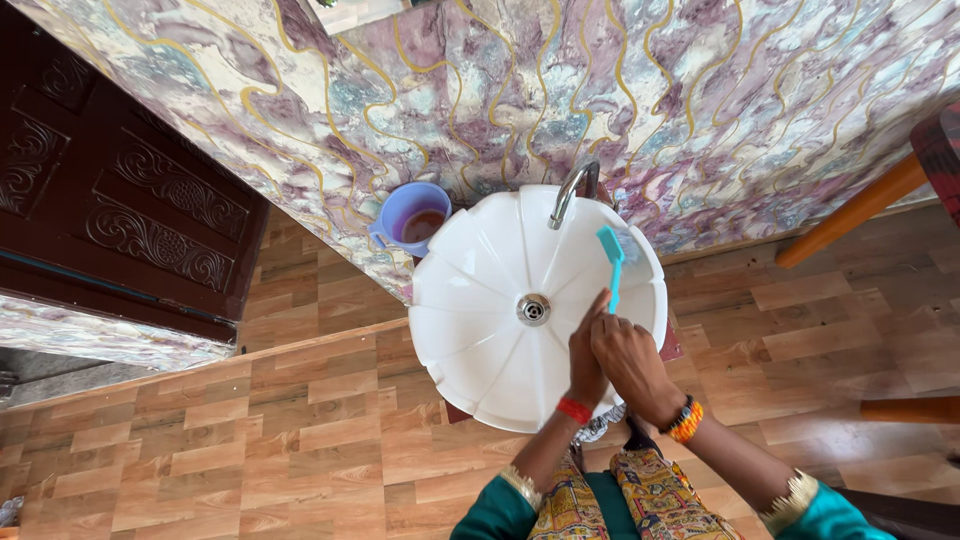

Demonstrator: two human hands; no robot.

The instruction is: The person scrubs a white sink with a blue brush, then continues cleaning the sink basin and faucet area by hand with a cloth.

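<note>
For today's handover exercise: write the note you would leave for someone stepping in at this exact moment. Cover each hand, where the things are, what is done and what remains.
Right hand: closed on the handle of the turquoise brush, bristle head up over the basin's far right side, near the tap.
Left hand: pressed against the right hand over the white basin; whether it also grips the handle cannot be told.
Purple mug: on the ledge left of the tap, brownish liquid inside.
Done: brush in hand; no water seen running.
Left: the brush has not met the basin surface; the mug is untouched.
</note>
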